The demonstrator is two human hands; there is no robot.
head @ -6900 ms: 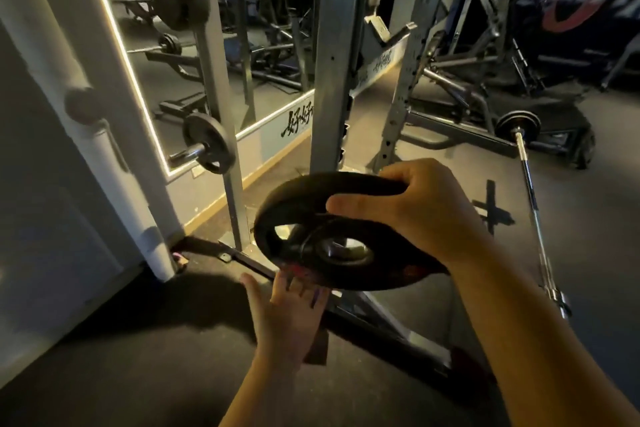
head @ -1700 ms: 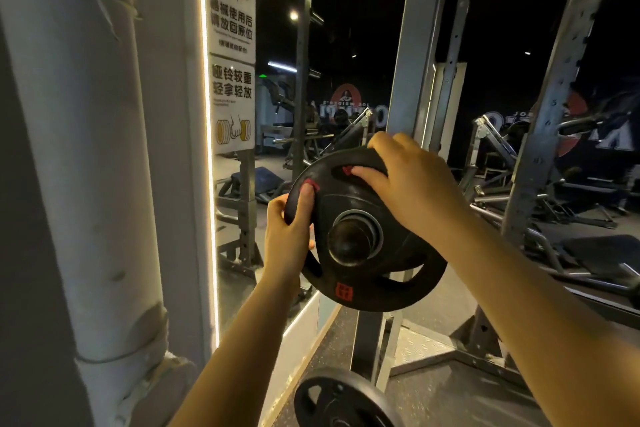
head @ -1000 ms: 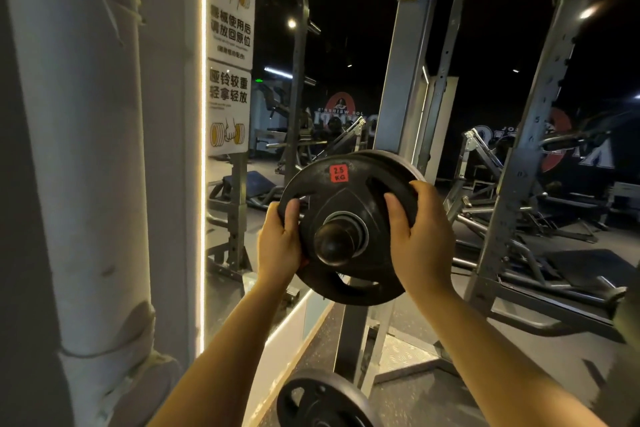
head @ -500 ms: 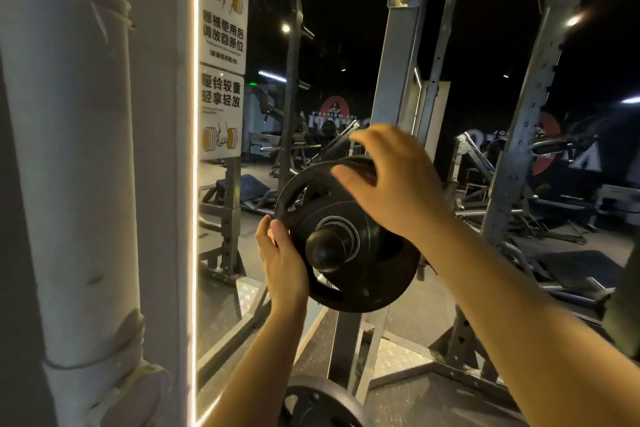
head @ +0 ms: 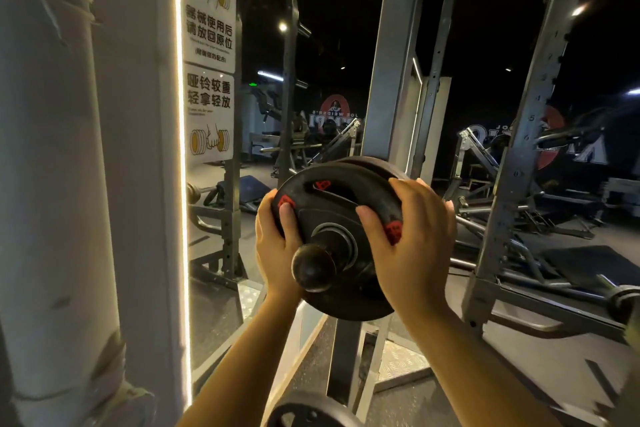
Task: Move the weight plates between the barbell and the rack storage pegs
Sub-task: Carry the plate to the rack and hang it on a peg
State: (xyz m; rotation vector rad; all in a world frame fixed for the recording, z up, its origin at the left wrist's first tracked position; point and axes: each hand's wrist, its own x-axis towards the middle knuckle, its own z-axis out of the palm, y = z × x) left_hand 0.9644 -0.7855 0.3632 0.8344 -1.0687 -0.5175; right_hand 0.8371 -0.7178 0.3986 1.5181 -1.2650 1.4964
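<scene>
A small black weight plate (head: 325,198) with red labels sits on a storage peg (head: 313,269) of the grey rack upright (head: 394,87); the peg's rounded black end sticks out through the plate's hole. A second plate's rim (head: 377,163) shows just behind it. My left hand (head: 275,243) grips the plate's left edge, thumb on its face. My right hand (head: 412,239) grips the right edge, fingers wrapped behind. Another black plate (head: 311,409) hangs on a lower peg at the bottom of the view.
A white pipe (head: 52,184) and a lit mirror edge with warning signs (head: 209,55) stand close on the left. A second rack upright (head: 519,156) rises at right, with gym machines behind and a barbell end (head: 623,302) low at the far right.
My right hand came down from the plate's top to its right edge, and my left hand shifted up on the left edge. The plate has turned on the peg.
</scene>
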